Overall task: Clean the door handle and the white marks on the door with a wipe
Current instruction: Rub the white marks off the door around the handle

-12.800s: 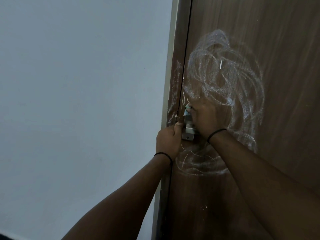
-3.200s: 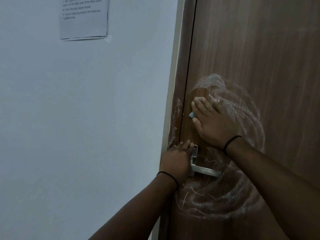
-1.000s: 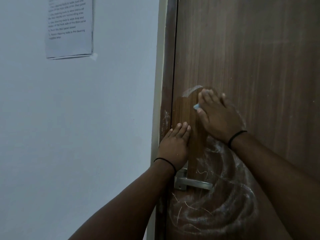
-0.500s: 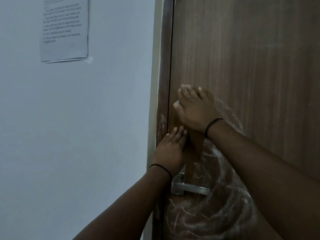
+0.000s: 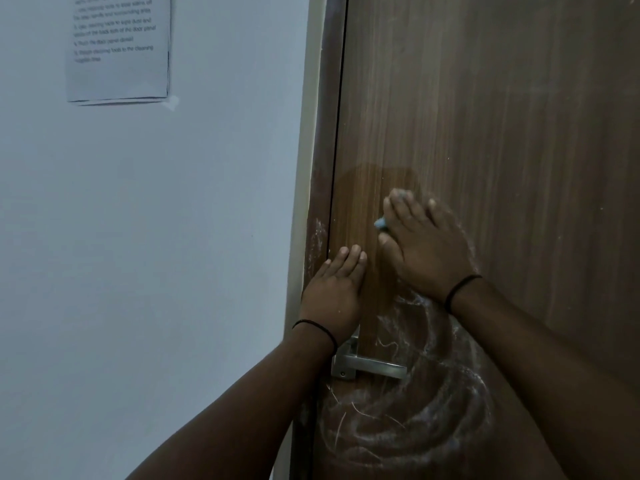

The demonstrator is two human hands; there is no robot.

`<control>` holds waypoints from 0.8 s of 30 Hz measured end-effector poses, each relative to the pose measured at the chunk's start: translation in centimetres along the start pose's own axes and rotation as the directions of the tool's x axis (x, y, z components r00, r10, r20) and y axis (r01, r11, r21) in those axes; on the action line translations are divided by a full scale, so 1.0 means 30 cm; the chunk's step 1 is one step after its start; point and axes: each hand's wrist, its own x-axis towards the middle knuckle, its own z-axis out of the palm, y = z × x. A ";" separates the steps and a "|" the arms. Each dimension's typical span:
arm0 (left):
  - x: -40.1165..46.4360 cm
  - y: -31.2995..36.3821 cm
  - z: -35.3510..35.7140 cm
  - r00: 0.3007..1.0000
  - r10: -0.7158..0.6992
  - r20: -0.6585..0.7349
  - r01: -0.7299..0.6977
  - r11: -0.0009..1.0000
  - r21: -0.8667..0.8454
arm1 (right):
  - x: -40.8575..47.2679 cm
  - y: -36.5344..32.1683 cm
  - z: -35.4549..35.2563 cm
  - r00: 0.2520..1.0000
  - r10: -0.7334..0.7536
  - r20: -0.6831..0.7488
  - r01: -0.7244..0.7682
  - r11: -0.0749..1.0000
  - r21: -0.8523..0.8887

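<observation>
My right hand [image 5: 424, 245] lies flat on the brown wooden door [image 5: 502, 116], fingers straight, pressing a pale blue wipe [image 5: 380, 223] that peeks out by the thumb. My left hand [image 5: 334, 292] rests flat on the door by its left edge, just above the metal lever handle [image 5: 372, 367]. A darker, damp-looking patch sits above my right hand. White chalky marks [image 5: 415, 420] swirl below and right of the handle. Fainter marks streak the door frame [image 5: 317, 237].
A light wall [image 5: 156, 254] fills the left half of the view. A printed paper sheet [image 5: 119, 50] is taped to it at the upper left. My two forearms cross the lower part of the door.
My right hand slid the wipe rightward and slightly down across the door since half a second ago. The white marks above the handle have largely gone. My left hand stays pressed near the door edge.
</observation>
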 end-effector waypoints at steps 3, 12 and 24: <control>-0.002 0.000 0.002 1.000 -0.005 0.001 0.005 1.000 -0.002 | -0.131 0.041 0.035 0.997 -0.065 0.046 0.068 0.996 -0.058; -0.002 0.008 0.013 0.999 -0.034 -0.002 0.034 0.999 0.000 | -0.021 0.028 -0.007 0.998 0.056 0.002 -0.056 0.998 0.020; -0.009 0.023 0.022 0.998 -0.062 -0.020 0.062 0.998 -0.018 | -0.078 0.071 -0.002 0.997 0.078 0.013 -0.079 0.996 0.039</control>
